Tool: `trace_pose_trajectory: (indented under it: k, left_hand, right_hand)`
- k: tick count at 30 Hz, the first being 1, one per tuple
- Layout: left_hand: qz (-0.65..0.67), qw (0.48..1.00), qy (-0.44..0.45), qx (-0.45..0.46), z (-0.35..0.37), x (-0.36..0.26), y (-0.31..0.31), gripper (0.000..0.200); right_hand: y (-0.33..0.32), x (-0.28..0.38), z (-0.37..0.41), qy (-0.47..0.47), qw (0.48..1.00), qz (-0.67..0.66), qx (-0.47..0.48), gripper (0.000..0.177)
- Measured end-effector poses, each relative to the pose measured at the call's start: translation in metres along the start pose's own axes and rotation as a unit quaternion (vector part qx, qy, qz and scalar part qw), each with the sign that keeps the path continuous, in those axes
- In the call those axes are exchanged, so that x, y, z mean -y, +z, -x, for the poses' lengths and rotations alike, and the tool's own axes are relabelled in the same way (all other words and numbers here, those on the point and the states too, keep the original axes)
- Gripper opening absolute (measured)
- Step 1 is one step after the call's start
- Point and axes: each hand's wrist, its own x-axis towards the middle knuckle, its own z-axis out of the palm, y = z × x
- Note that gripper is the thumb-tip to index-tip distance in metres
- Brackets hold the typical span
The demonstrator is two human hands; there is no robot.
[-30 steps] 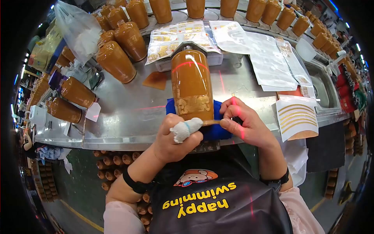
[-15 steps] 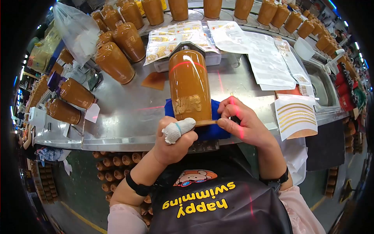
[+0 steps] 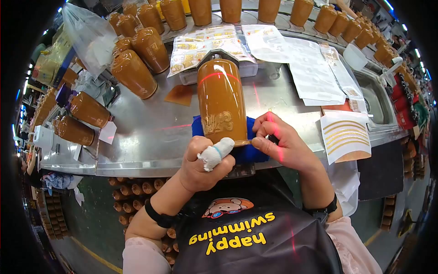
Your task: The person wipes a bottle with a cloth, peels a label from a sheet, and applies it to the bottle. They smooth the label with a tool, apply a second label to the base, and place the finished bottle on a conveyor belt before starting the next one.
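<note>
A glossy brown bottle [image 3: 221, 96] with a raised gold emblem [image 3: 218, 122] lies with its base toward me, its neck in a dark angular holder [image 3: 219, 55]. Beneath its base is a blue cloth [image 3: 255, 153]. My left hand [image 3: 203, 164] is curled closed at the base's left. A white knitted cover with a bluish band wraps its thumb, which presses the base edge; whether its fingers hold anything is hidden. My right hand [image 3: 285, 144] pinches the end of a thin tan strip [image 3: 242, 142] at the base's right side.
Similar bottles [image 3: 132, 73] stand at the left; others ride a curved conveyor [image 3: 251, 26] behind. Printed sheets [image 3: 205, 43] lie beyond the bottle. At the right are a sheet of curved gold strips [image 3: 344, 134] and a sink [image 3: 378, 102]. Several brown pieces [image 3: 139, 188] sit below the table's edge.
My left thumb has slid slightly right along the base edge. The bottle has turned slightly, shifting its emblem. My right hand has barely moved. Conveyor bottles have shifted left.
</note>
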Motion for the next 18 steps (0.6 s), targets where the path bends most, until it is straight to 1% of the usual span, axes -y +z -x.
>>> trace_pose_trajectory:
  k: [1,4,7,10,13,14,17,18]
  left_hand:
    - [0.004,1.0,0.009,-0.008,-0.003,0.001,-0.001,0.026]
    - [0.003,0.999,0.041,0.009,-0.002,0.007,0.002,0.03]
    - [0.011,1.0,0.009,0.022,-0.002,0.005,0.007,0.035]
    - [-0.019,0.997,0.068,0.034,-0.018,0.004,0.004,0.041]
    - [-0.089,0.994,0.016,0.058,-0.015,0.002,0.001,0.049]
    - [-0.105,0.993,-0.053,0.023,-0.01,0.001,0.008,0.048]
    - [-0.067,0.976,-0.205,0.021,-0.015,-0.002,0.004,0.067]
    - [-0.086,0.974,-0.198,0.064,-0.008,-0.001,0.001,0.078]
  right_hand:
    - [0.0,0.0,0.0,-0.002,1.0,0.0,-0.004,0.021]
    - [0.001,-0.001,0.0,-0.004,1.0,0.006,-0.018,0.022]
    - [0.003,0.002,-0.001,0.003,1.0,0.016,-0.023,0.021]
    - [0.003,0.004,-0.002,0.009,1.0,0.007,-0.025,0.02]
    - [0.003,0.001,-0.003,0.001,1.0,0.003,-0.027,0.02]
    - [0.003,0.0,-0.002,0.0,1.0,0.004,-0.028,0.02]
    - [0.004,0.0,-0.003,0.004,1.0,0.007,-0.025,0.021]
    - [0.003,0.001,-0.004,0.006,1.0,0.009,-0.024,0.021]
